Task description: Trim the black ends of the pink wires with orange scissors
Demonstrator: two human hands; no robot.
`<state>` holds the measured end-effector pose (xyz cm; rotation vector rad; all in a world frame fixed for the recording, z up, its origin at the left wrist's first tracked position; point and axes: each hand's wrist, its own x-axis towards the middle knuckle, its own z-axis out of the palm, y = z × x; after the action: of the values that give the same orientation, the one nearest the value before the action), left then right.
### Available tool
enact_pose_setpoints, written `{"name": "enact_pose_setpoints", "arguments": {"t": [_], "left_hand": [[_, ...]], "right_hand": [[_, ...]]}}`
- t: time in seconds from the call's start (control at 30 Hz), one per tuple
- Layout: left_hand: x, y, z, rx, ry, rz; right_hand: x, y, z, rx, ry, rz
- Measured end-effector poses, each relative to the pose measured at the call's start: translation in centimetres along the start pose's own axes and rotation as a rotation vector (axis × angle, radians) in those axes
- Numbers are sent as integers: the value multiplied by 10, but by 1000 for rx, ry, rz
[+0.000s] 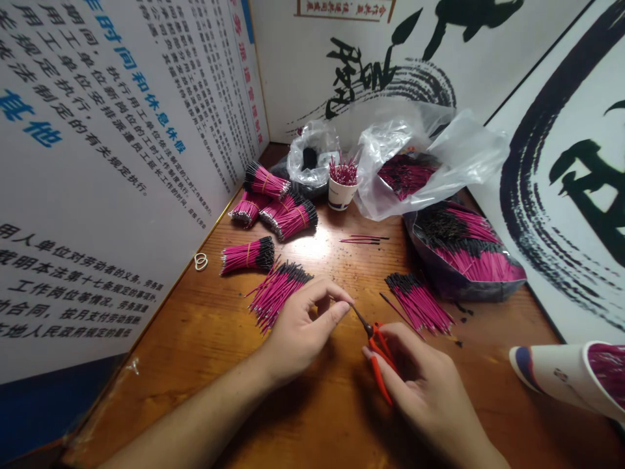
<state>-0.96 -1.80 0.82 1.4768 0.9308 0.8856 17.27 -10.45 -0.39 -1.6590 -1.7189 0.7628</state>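
My left hand [307, 319] is closed in a pinch, thumb against forefinger, at the middle of the table. What it holds, if anything, is too small to make out. Orange-red-handled pliers [378, 348] rest in my right hand [424, 371], which is wrapped round the handles. Their dark, narrow jaws point up and left, and the tip meets the left fingertips. Just behind my left hand lies a loose pile of magenta wires [278, 293] with black ends. Another loose pile of wires [420, 303] lies beyond my right hand.
Banded wire bundles [280, 212] are stacked at the back left. A paper cup [342, 195] of wires stands behind, beside a clear plastic bag [381, 189]. A dark bag [469, 280] full of wires sits at right. Another cup [551, 371] lies tipped at the right edge. Boards enclose the table.
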Motion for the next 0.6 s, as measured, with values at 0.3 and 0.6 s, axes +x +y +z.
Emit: {"name": "enact_pose_setpoints", "arguments": {"t": [0.3,0.6], "left_hand": [[0,0,0,1,-15,0],[-1,0,1,3,-18,1]], "right_hand": [[-1,2,0,9,-8,2],[-1,1,-1,9,-14,15]]}}
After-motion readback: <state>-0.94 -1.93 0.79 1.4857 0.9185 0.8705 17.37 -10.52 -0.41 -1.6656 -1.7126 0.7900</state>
